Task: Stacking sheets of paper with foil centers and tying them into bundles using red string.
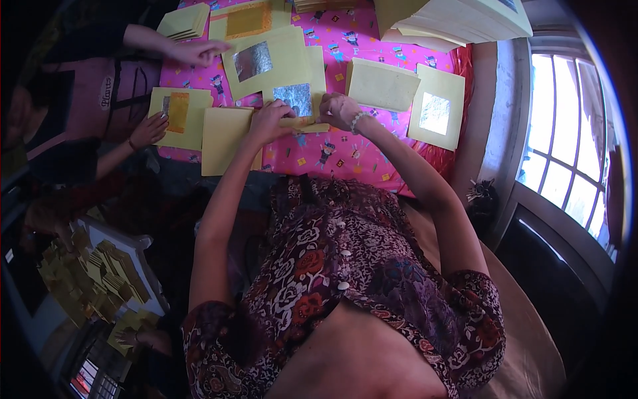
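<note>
A yellow sheet of joss paper [316, 68] with a silver foil square lies in front of me, its near edge turned up into a narrow fold. My left hand [271, 122] is closed on the left part of that fold, fingertips on the paper. At the fold's right end my right hand [341, 112], with a beaded bracelet on the wrist, pinches the edge with bent fingers. A plain yellow folded piece [228, 141] lies beside my left hand. Beyond it, another silver-squared sheet [254, 63] overlaps the one I hold.
A pink patterned cloth [292, 156] covers the table. To the right lie a folded yellow packet [382, 84] and a silver-squared sheet [436, 106]; a tall paper stack [458, 20] stands behind. At left, a co-worker's hand [151, 129] touches an orange-marked sheet [193, 113].
</note>
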The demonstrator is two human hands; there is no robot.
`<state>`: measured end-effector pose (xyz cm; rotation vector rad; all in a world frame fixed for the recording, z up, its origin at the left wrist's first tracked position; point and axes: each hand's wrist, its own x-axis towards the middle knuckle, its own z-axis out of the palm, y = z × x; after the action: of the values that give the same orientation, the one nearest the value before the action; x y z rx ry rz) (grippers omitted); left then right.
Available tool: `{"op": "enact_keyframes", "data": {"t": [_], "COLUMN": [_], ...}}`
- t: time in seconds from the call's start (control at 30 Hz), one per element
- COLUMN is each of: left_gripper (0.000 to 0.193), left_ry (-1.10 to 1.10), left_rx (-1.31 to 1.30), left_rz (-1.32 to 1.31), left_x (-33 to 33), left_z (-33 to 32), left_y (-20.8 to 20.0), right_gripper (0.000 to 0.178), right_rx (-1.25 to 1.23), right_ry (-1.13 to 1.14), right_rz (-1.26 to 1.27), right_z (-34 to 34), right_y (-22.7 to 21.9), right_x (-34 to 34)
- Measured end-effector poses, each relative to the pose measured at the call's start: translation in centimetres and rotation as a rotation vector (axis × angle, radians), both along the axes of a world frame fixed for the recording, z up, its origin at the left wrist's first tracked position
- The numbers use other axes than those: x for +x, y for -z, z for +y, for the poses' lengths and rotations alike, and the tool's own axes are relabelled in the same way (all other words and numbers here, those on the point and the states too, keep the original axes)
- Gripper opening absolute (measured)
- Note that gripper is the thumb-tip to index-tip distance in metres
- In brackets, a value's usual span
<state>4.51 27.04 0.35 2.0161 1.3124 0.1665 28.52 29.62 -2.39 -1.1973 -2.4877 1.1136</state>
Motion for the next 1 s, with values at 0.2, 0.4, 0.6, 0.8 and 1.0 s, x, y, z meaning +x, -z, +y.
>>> {"op": "enact_keyframes", "data": {"t": [0.2, 0.4, 0.6, 0.8, 1.0], "left_gripper": [0.039, 0.036, 0.028, 0.018, 0.018], "left_ry": [0.007, 0.019, 0.056, 0.059, 0.105], "left_rx": [0.011, 0.034, 0.085, 0.112, 0.039], "left_rz": [-0.018, 0.002, -0.003, -0.066, -0.088], "left_x": [-0.1, -0.2, -0.2, 0.4, 1.8], "left_z": [0.0, 0.9, 1.6, 0.0, 0.1], "left_y": [0.8, 0.3, -0.5, -3.3, -6.9], "right_gripper": [0.022, 0.023, 0.025, 0.039, 0.026], "right_rx": [-0.013, 0.025, 0.081, 0.135, 0.210], "right_ry": [-0.036, -0.025, -0.018, 0.090, 0.221], "right_rz": [-0.040, -0.014, -0.037, 0.275, 0.253], "right_z": [0.2, 1.0, 1.6, -1.9, -4.0], "right_y": [0.4, 0.3, -1.0, -4.8, -4.0], "right_x": [0.0, -0.2, 0.0, 1.3, 2.5]}}
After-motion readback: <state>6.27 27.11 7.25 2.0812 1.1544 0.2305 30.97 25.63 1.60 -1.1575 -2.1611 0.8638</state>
